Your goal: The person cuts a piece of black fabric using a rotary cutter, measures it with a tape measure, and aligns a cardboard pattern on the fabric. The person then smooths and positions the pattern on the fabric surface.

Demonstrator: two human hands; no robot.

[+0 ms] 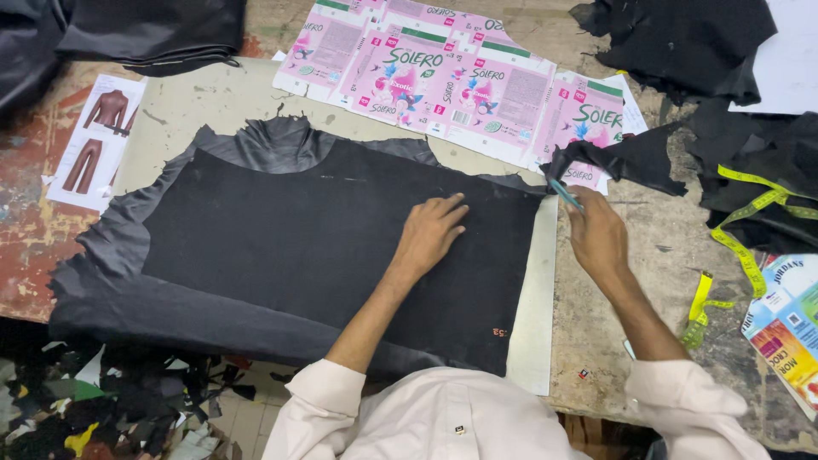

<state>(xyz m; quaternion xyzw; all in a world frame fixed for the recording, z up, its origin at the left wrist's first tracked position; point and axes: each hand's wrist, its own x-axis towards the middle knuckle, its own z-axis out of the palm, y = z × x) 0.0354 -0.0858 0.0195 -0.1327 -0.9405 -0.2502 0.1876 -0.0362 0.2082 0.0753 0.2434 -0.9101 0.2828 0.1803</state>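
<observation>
A large black pattern piece (341, 247) lies flat on a dark grey hide (111, 290), which is spread over a pale board on the desk (613, 341). The left hand (430, 230) rests palm down on the pattern piece near its upper right part, fingers stretched out and slightly apart, pinning it against the hide; its grip holds nothing. The right hand (596, 234) sits just past the right edge of the pattern piece, over the pale strip of board, its grip pinched around a slim blue-handled tool (564, 194) whose tip points up and to the left, close to the pattern's top right corner.

Just beyond the hide lie flattened pink cartons (452, 77), unfolded and holding nothing. To the left, on the worn red part of the desk, lies a printed sheet showing a brown jacket and trousers (94, 140). Black leather scraps (673, 43) are heaped at the upper right, and one scrap reaches in towards the right hand. A yellow measuring tape (745, 230) winds over the dark pieces on the right, near a colourful printed box (788, 328). Offcuts litter the floor (102, 409) at lower left.
</observation>
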